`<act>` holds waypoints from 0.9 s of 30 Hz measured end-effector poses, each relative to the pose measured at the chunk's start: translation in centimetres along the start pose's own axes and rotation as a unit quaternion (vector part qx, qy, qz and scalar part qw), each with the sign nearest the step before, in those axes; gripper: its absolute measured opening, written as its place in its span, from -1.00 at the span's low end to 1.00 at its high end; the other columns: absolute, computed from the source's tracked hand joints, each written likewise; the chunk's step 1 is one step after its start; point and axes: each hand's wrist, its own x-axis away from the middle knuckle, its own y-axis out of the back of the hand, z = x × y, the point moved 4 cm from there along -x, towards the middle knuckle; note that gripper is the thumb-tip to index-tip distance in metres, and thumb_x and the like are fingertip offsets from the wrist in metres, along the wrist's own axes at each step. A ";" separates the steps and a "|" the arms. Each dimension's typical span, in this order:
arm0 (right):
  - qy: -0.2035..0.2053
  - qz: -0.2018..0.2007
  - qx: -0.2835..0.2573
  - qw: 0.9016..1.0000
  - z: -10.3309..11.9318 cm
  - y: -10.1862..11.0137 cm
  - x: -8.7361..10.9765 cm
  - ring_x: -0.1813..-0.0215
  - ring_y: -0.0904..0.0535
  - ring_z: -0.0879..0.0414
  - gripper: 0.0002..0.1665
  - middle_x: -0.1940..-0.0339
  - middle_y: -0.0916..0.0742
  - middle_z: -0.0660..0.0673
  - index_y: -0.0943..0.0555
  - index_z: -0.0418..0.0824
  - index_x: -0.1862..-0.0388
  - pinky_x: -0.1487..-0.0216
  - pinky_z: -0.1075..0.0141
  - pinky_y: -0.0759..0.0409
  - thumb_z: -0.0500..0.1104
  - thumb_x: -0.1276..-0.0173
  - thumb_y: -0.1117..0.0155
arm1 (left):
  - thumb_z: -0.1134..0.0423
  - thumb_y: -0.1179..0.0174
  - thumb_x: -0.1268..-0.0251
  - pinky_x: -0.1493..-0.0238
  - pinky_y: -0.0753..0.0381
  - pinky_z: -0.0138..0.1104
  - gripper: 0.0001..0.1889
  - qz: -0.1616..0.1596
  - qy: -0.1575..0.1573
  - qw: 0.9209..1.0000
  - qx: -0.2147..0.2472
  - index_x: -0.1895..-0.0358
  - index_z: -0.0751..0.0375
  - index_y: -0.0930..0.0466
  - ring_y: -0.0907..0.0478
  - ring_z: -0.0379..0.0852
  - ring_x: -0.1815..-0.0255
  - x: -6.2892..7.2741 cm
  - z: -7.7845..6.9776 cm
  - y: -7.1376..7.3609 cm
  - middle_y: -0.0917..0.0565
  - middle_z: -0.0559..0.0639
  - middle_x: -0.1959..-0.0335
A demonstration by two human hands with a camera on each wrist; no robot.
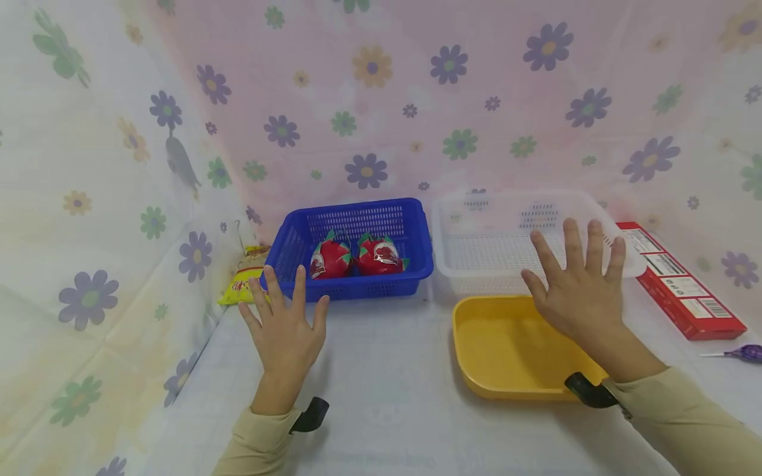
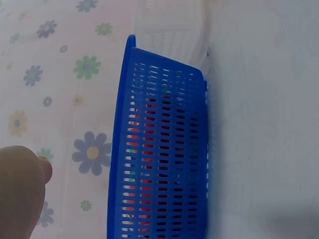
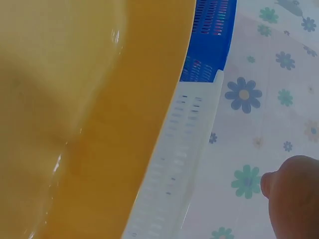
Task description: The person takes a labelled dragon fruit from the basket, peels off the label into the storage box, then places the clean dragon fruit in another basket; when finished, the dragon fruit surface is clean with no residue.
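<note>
Backdrop (image 1: pixel 405 99): I log floral cloth along the far and left sides, purple, green and orange flowers.
Table (image 1: pixel 393 377): pale white covering, running to the near side.
White basket (image 1: pixel 476 272): far right, perforated, just beside the blue one.
Blue basket (image 1: pixel 381 288): far, left of centre; I see it just beyond the left hand.
Yellow tray (image 1: pixel 494 357): near right, just this side of the white basket; partly beneath the right hand in my head view.
Red box (image 1: pixel 684 287): right, lying beyond the right hand.
Right hand (image 1: pixel 583 291): fingers straight, spread apart, holding nothing.
Left hand (image 1: pixel 287 337): likewise spread, holding nothing; thumb clear of the blue basket.
Yellow packet (image 1: pixel 243 276): far left, beside the blue basket.
Two red fruits (image 1: pixel 335 261): inside the blue basket, green-tipped.
Lollipop (image 1: pixel 749 354): right edge, purple wrapper.
</note>
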 end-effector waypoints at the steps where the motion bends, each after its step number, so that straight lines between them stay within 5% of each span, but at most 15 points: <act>1: 0.002 -0.001 -0.002 1.000 0.1 0.0 0.0 -0.56 0.69 -0.30 -0.07 -0.59 0.43 -0.28 0.26 0.08 -0.63 -0.43 -0.31 0.74 0.19 -0.49 0.06 | -0.38 0.23 -0.40 -0.49 0.45 0.35 -0.23 0.001 0.001 1.000 -0.001 -0.59 -0.29 0.19 0.48 0.31 -0.63 0.0 0.0 0.0 0.43 0.09 -0.63; 6: 0.005 -0.012 -0.028 1.000 0.4 -0.1 0.0 -0.58 0.59 -0.35 -0.12 -0.61 0.34 -0.31 0.18 0.04 -0.63 -0.45 -0.34 0.65 0.16 -0.50 0.07 | -0.36 0.20 -0.40 -0.49 0.40 0.37 -0.22 0.005 0.005 1.000 0.002 -0.60 -0.25 0.15 0.45 0.34 -0.62 0.0 0.0 0.0 0.37 0.16 -0.64; 9: 0.003 -0.006 -0.104 0.995 0.5 -0.1 -0.1 -0.53 0.29 -0.48 -0.17 -0.58 0.14 -0.42 0.11 -0.03 -0.62 -0.43 -0.46 0.28 0.17 -0.52 0.10 | -0.32 0.15 -0.42 -0.48 0.31 0.40 -0.22 0.007 0.007 0.999 0.035 -0.60 -0.18 0.12 0.31 0.39 -0.62 0.1 0.0 -0.3 0.24 0.26 -0.63; 12: 0.005 0.026 -0.210 0.977 0.9 0.0 -0.2 -0.37 -0.03 -0.53 -0.17 -0.48 -0.05 -0.54 0.06 -0.16 -0.61 -0.28 -0.50 -0.07 0.19 -0.55 0.14 | -0.26 0.07 -0.44 -0.46 0.03 0.38 -0.24 -0.004 0.008 0.995 0.098 -0.59 -0.07 0.01 0.01 0.40 -0.57 0.3 -0.1 -0.6 0.00 0.33 -0.59; 15: 0.006 0.072 -0.275 0.959 1.3 0.1 -0.3 -0.18 -0.32 -0.44 -0.13 -0.36 -0.24 -0.58 0.02 -0.27 -0.59 -0.15 -0.38 -0.41 0.23 -0.55 0.14 | -0.19 -0.01 -0.45 -0.31 -0.41 0.23 -0.29 -0.015 0.023 0.982 0.187 -0.54 0.04 -0.13 -0.38 0.30 -0.39 0.4 -0.2 -1.0 -0.30 0.31 -0.44; 19: -0.004 0.126 -0.307 0.943 1.7 0.3 -0.2 0.07 -0.56 -0.18 -0.08 -0.20 -0.50 -0.46 -0.10 -0.26 -0.56 0.15 0.06 -0.69 0.31 -0.49 0.06 | -0.11 -0.03 -0.48 0.03 -0.68 -0.08 -0.40 0.006 0.077 0.939 0.336 -0.43 0.13 -0.32 -0.65 0.15 -0.04 0.0 0.2 -1.8 -0.57 0.24 -0.16; 24: -0.009 0.157 -0.321 0.934 2.3 0.5 0.0 0.21 -0.56 0.01 -0.09 -0.10 -0.60 -0.36 -0.17 -0.20 -0.54 0.31 0.33 -0.57 0.32 -0.44 -0.04 | -0.14 0.07 -0.52 0.07 -0.67 -0.34 -0.44 0.102 0.183 0.852 0.479 -0.44 0.00 -0.29 -0.69 0.00 0.03 -1.0 0.9 -3.3 -0.61 0.21 -0.15; 27: -0.005 0.158 -0.321 0.934 2.4 0.5 0.0 0.24 -0.56 0.04 -0.10 -0.09 -0.61 -0.35 -0.17 -0.20 -0.53 0.33 0.32 -0.56 0.30 -0.44 -0.06 | -0.16 0.10 -0.52 0.11 -0.67 -0.40 -0.45 0.128 0.220 0.817 0.517 -0.46 -0.09 -0.24 -0.70 -0.12 0.09 -1.8 1.4 -4.2 -0.60 0.19 -0.17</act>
